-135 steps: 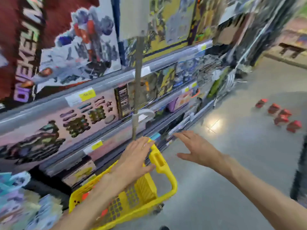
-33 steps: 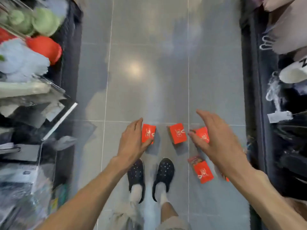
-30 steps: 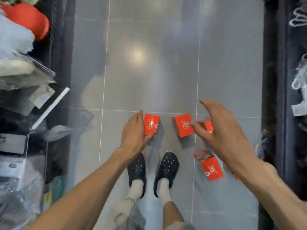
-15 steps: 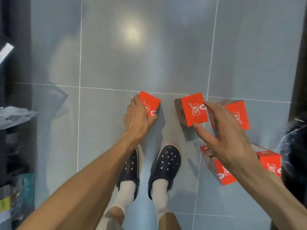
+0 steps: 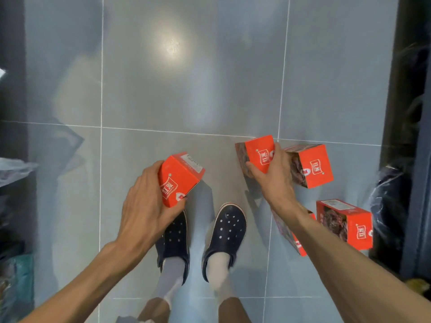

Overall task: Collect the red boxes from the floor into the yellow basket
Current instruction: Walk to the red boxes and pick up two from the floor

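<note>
Since half a second ago the left hand (image 5: 149, 206) has tipped its red box (image 5: 178, 180) up off the grey tiled floor (image 5: 186, 89), fingers wrapped around it above the dark clogs (image 5: 227, 231). The right hand (image 5: 274, 180) is closed over a second red box (image 5: 256, 152) right of the clogs. Three other red boxes lie beyond that hand: one touching its knuckles (image 5: 312, 165), one further right (image 5: 347, 223), one partly hidden under the forearm (image 5: 292, 238).

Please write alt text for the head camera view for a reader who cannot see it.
Looking down at a grey tiled floor, the left hand and right hand each grip a red box. Three more red boxes lie at right, beside dark clogs.
</note>
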`<action>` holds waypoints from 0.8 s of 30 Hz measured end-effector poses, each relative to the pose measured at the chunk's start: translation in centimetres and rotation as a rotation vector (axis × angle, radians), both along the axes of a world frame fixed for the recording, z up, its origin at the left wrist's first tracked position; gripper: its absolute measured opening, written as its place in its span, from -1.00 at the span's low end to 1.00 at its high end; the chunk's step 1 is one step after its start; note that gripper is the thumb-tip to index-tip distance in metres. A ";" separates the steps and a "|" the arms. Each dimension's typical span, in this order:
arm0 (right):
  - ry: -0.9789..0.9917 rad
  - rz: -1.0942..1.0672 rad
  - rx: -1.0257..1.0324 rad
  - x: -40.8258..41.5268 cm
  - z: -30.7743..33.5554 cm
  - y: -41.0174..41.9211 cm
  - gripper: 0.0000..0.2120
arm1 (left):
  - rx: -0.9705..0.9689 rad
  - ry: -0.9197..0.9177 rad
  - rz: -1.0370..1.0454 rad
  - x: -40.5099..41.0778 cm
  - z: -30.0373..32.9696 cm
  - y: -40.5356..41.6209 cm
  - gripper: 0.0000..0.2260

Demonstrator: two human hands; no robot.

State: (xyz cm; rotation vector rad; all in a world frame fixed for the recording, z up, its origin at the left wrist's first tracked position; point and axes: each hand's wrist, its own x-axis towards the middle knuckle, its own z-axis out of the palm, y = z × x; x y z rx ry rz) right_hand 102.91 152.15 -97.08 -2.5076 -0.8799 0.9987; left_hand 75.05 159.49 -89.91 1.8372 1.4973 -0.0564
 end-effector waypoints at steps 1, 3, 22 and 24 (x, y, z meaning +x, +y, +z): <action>0.005 -0.043 0.001 0.3 -0.5 0.5 -0.12 | 0.008 -0.012 0.004 -0.1 0.0 0.2 -0.24; -0.036 -0.097 -0.001 -0.1 -3.2 0.4 -0.07 | 0.004 -0.008 0.015 -1.2 -1.9 -0.2 -0.22; -0.078 0.298 0.230 0.7 35.0 11.7 -0.21 | 0.201 -0.043 -0.004 -2.4 25.8 11.7 -0.16; -0.099 0.381 0.286 0.2 46.6 14.8 -0.20 | 0.258 -0.081 -0.003 -3.4 36.7 14.3 -0.17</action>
